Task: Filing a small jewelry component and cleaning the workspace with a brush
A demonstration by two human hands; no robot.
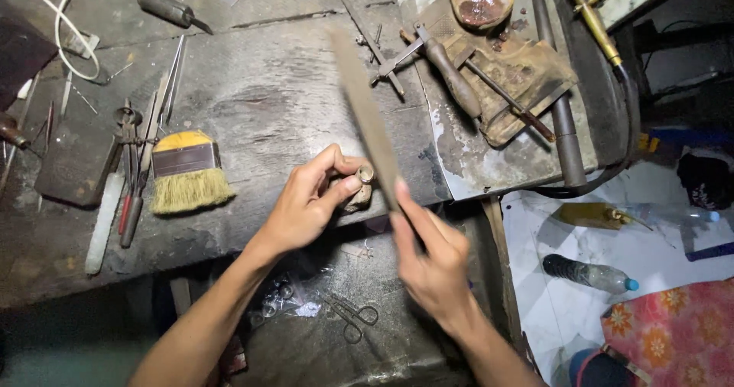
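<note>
Gripping a file (365,112) in the right hand (434,261), left hand (310,203) pinching a ring (366,174) over the scarred wooden bench (290,96); brush (187,173) nearby, tiled floor (612,242) beyond.

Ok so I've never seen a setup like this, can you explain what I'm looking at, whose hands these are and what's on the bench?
This is one view from a camera worn on a person's head, looking down at their own bare hands over a worn workbench. The left hand pinches a small ring-like piece against a peg at the bench edge. The right hand holds a long flat file, blurred, across it. Nearby lie a yellow brush, hand tools, a saw frame and small scissors lower down.
</note>
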